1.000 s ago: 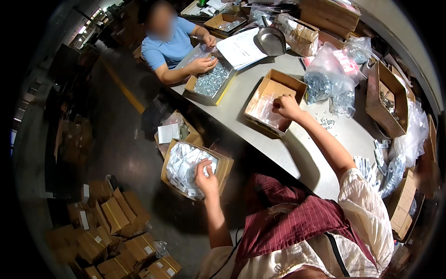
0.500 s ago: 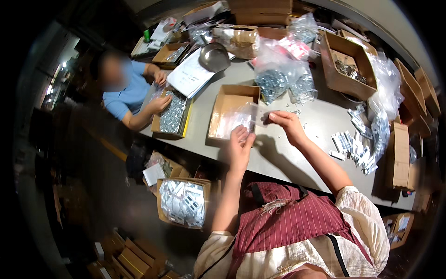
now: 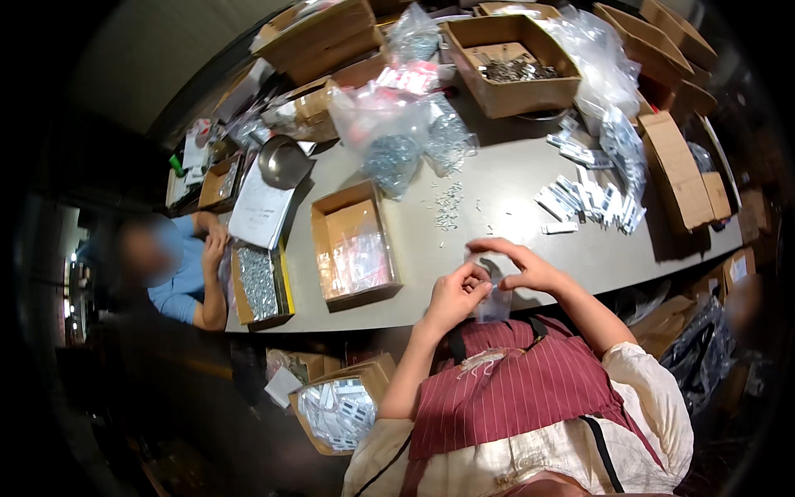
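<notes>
A small clear plastic bag (image 3: 494, 306) hangs between my hands, just off the near edge of the table. My left hand (image 3: 457, 296) is closed, pinching the bag near its top. My right hand (image 3: 530, 272) curves around from the other side with thumb and forefinger spread wide. Its thumb is close to the bag's upper edge; whether it touches cannot be made out. Further left on the table stands an open cardboard box (image 3: 352, 207) with more clear bags (image 3: 360, 261) inside. Small loose screws (image 3: 448, 207) lie scattered beyond my hands.
White-and-grey hardware pieces (image 3: 592, 199) are piled at the right. Bags of screws (image 3: 391, 166) and a box of metal parts (image 3: 513, 91) stand at the back. A person in blue (image 3: 178, 273) sits left, by a screw-filled box (image 3: 258, 282). Below the edge, a carton (image 3: 377, 377) holds packed pieces.
Both hands have moved from the box of bags toward my body, bringing one clear bag along. My right fingers have spread apart. The view has swung to the right.
</notes>
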A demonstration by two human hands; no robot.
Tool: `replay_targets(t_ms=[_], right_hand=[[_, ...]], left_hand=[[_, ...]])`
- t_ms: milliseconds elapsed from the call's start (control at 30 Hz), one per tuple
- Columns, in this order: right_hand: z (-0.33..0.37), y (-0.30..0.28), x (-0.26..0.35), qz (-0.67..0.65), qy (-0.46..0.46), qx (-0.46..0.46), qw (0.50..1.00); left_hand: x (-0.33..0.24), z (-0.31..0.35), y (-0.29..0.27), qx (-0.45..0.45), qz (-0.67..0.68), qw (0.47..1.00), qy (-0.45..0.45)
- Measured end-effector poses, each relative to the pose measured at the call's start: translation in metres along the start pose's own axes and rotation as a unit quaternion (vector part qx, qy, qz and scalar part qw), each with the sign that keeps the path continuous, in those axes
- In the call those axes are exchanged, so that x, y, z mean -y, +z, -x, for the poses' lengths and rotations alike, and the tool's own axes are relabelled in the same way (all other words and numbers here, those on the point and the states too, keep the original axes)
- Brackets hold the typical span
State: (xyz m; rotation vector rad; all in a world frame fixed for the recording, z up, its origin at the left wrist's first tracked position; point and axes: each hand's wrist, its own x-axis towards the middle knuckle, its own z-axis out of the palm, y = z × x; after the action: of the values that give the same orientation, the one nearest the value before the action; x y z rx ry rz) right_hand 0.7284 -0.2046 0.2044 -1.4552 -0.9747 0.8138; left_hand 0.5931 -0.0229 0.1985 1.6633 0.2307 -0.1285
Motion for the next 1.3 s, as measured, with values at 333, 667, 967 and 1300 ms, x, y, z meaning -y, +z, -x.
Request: replay_targets(t_ms=[333,667,967,1300], right_hand=[[0.055,0.024,-0.020,-0.126,0.173,-0.149,0.965],[0.068,0.040,-0.017,-0.183,0.224,-0.122,0.950],[0.051,0.042,0.007,0.223,-0.008,-0.265,0.938],[0.034,0.046,0.019,0.405,-0.042,-0.103,0.907]], left_hand=[[0.002,-0.011,-0.002,-0.006,0.090,0.996,-0.011],[-0.006,-0.014,-0.006,-0.025,-0.036,0.998,-0.033],[-0.008,-0.013,-0.007,-0.051,-0.221,0.965,0.132],[-0.014,-0.026,-0.006,-0.142,-0.406,0.836,0.342]])
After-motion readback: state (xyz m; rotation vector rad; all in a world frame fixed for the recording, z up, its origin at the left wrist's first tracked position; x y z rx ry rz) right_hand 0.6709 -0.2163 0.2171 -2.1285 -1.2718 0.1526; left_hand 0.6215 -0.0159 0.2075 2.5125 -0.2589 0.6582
